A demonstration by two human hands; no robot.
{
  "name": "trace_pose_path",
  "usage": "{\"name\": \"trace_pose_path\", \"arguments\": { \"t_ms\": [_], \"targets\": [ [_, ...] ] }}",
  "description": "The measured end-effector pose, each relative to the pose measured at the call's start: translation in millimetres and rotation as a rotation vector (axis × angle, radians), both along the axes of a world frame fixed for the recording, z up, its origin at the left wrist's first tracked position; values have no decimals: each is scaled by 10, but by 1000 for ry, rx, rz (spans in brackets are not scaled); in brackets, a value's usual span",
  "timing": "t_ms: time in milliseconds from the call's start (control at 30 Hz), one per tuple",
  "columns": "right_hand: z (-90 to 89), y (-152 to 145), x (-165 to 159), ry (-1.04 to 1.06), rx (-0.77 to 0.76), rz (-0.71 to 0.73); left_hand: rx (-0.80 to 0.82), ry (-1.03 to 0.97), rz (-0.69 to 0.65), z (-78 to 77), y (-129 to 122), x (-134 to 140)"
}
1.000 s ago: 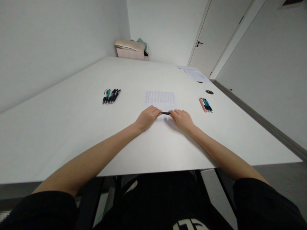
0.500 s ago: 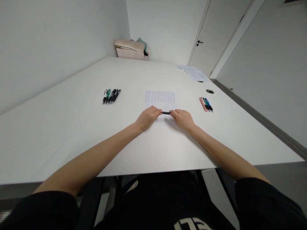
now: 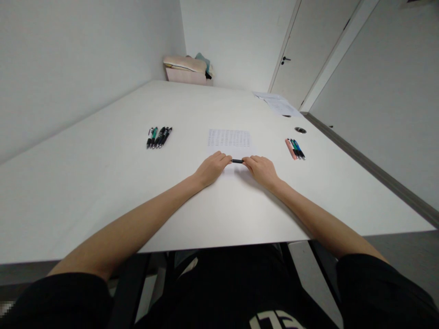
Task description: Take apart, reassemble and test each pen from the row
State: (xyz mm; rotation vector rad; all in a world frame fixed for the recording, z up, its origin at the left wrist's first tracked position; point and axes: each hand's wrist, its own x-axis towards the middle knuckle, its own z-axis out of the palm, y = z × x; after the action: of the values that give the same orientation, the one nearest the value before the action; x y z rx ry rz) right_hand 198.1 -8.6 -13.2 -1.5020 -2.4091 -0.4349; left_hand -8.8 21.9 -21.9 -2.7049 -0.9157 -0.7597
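Observation:
A black pen [image 3: 237, 161] lies level between my two hands, just above the near part of a printed sheet of paper [image 3: 229, 138]. My left hand [image 3: 212, 168] pinches its left end, and my right hand [image 3: 262, 171] pinches the right end. Only the middle of the pen shows; both ends are hidden by my fingers. Rows of small marks fill the far part of the sheet, too small to read. Each hand is closed, with its forearm stretched across the near edge of the table.
On the white table [image 3: 113, 192], several pens [image 3: 159, 137] lie side by side at the left. Another row of pens [image 3: 297, 149] lies at the right, beside a salmon-coloured marker-like stick [image 3: 291, 149]. Loose papers [image 3: 277, 104] and a round metal fitting [image 3: 300, 130] are farther back.

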Motion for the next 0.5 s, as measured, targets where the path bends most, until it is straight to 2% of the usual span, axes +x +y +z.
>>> {"name": "trace_pose_path", "arguments": {
  "t_ms": [333, 500],
  "targets": [
    [-18, 23, 40, -24, 42, 50, -89, -42, -24, -33, 22, 3],
    [-4, 15, 28, -16, 15, 24, -95, -137, -22, -20, -25, 13]
  ]
}}
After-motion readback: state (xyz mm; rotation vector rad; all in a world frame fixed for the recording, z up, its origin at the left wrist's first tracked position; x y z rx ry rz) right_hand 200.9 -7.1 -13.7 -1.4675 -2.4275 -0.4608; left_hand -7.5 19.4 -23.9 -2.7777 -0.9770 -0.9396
